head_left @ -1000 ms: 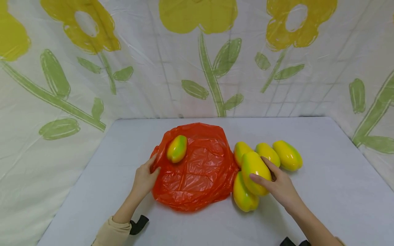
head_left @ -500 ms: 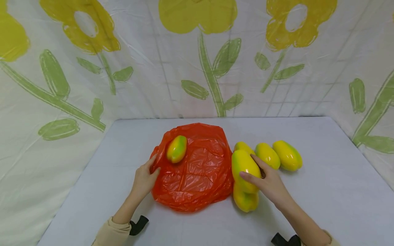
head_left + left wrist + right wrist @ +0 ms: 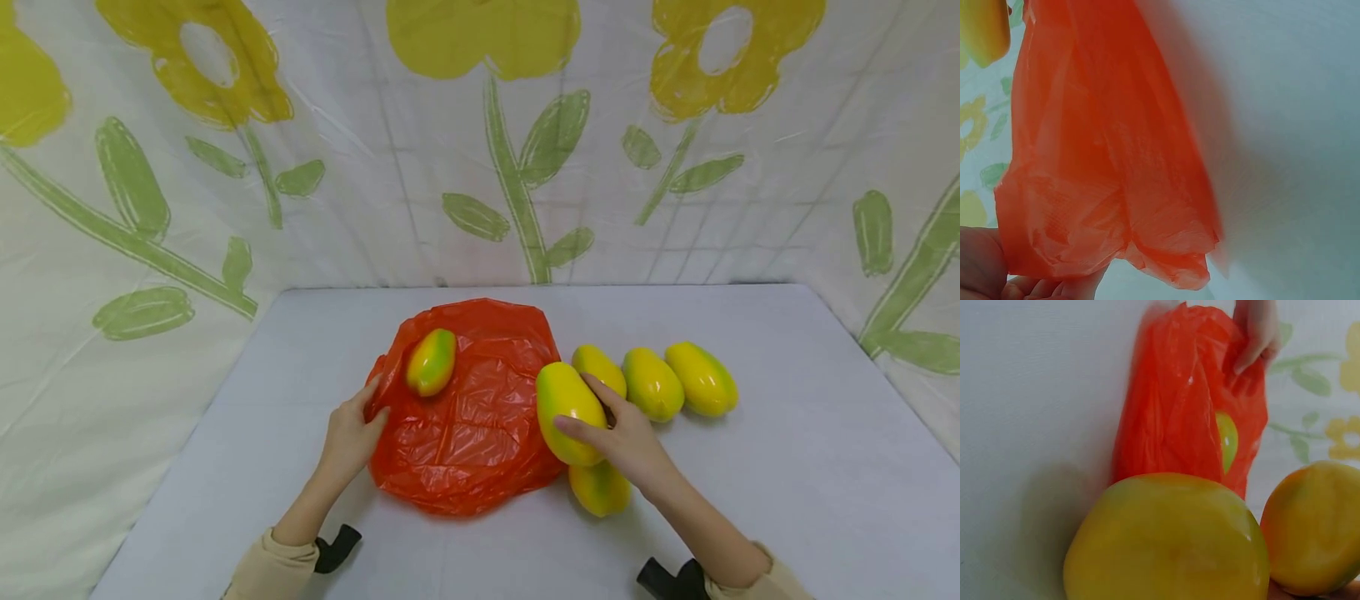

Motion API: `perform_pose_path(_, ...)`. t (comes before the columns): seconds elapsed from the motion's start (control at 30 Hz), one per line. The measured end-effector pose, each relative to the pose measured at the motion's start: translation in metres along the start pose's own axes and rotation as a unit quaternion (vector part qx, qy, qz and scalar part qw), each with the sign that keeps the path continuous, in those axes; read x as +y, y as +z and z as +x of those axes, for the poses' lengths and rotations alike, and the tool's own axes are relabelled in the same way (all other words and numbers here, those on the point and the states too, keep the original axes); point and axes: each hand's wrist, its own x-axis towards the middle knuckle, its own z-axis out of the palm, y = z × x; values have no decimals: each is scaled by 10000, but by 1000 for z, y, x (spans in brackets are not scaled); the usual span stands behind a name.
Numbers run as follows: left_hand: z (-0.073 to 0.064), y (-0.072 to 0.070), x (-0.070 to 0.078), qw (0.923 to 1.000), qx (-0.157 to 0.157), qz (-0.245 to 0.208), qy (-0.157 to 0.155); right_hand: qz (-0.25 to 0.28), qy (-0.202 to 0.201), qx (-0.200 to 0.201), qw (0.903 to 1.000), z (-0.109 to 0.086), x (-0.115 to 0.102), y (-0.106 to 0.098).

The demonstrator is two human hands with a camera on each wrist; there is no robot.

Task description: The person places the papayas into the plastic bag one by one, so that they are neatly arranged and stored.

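Observation:
An orange-red plastic bag lies with its mouth spread, one yellow-green papaya inside near its left side. My left hand holds the bag's left rim, and the left wrist view shows its fingers at the bag's edge. With thumb and fingers, my right hand grips a larger yellow papaya over the bag's right edge. Below that fruit another papaya rests on the table, partly hidden. In the right wrist view, the held papaya is at the right.
Several more papayas, among them a middle one and a rightmost one, lie on the white table right of the bag. A flower-printed curtain hangs behind. Black straps show at both wrists.
My right hand has carried its papaya leftward, from above the other fruits to the bag's right edge. My left hand has stayed on the bag's rim.

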Motion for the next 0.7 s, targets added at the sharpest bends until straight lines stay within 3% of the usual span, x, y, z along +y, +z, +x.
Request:
perform_pose_path(0.3,0,0,-4,10000,39,-65,-27,-19,12,-97,10000,6,-8,5)
perform_pose_path(0.7,-1,-1,-6,9991,399,-111,133,4,45,-188,9998,9,-11,10)
